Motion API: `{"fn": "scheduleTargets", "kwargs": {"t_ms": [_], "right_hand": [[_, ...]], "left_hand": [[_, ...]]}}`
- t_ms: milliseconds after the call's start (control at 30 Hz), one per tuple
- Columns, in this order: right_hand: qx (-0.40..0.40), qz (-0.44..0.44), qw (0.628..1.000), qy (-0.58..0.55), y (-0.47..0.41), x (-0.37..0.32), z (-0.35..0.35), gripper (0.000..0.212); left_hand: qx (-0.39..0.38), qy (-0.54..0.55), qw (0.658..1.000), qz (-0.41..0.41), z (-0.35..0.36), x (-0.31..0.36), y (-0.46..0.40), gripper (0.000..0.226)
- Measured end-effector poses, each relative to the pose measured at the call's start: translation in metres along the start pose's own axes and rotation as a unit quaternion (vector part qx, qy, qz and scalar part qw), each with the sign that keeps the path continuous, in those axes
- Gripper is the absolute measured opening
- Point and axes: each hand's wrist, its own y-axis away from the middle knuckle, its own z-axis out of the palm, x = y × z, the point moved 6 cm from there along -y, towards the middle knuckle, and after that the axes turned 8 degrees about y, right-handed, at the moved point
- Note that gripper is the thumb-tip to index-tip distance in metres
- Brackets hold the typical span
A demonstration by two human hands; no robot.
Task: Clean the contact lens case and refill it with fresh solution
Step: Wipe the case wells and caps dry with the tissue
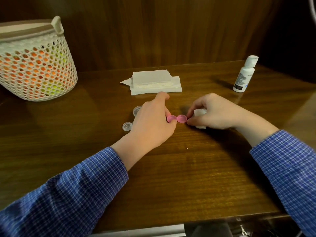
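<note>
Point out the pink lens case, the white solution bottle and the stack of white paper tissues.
pink lens case (181, 119): head view, right well.
white solution bottle (244, 76): head view, body.
stack of white paper tissues (152, 77): head view, top sheet.

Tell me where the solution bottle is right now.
In the head view, the solution bottle stands upright at the table's far right, beyond the right hand and right of the tissue stack.

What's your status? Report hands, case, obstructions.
Left hand and right hand pinch pink lens case; right also holds tissue. Caps off. Solution bottle unobstructed.
</note>
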Motion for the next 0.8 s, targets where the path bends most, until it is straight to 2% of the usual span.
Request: {"fn": "scheduleTargets", "kwargs": {"t_ms": [133, 400, 467, 533, 600, 700, 800], "right_hand": [[0.003, 0.001, 1.0, -0.001, -0.002, 0.001, 0.001, 0.01], [0.012, 0.012, 1.0, 0.007, 0.0, 0.002, -0.002, 0.023], [0.033, 0.022, 0.999, -0.003, 0.001, 0.004, -0.009, 0.025], [0.06, 0.032, 0.997, -0.042, 0.002, 0.007, -0.015, 0.023], [0.081, 0.039, 0.993, -0.072, 0.003, 0.01, -0.018, 0.021], [0.091, 0.038, 0.993, -0.071, 0.002, 0.009, -0.017, 0.02], [0.091, 0.039, 0.993, -0.069, 0.002, 0.007, -0.016, 0.019]], "left_hand": [[0.007, 0.001, 1.0, 0.002, -0.001, 0.001, 0.0, 0.067], [0.0, -0.03, 0.999, 0.01, -0.004, 0.006, 0.002, 0.067], [0.008, -0.038, 0.999, 0.021, -0.01, 0.01, 0.005, 0.057], [0.008, -0.006, 0.999, 0.05, -0.017, 0.016, 0.012, 0.032], [-0.07, 0.057, 0.993, 0.082, -0.015, 0.024, 0.023, 0.017], [-0.232, 0.092, 0.962, 0.113, -0.004, 0.036, 0.043, 0.02], [-0.267, 0.061, 0.954, 0.125, 0.001, 0.04, 0.044, 0.021]]}}
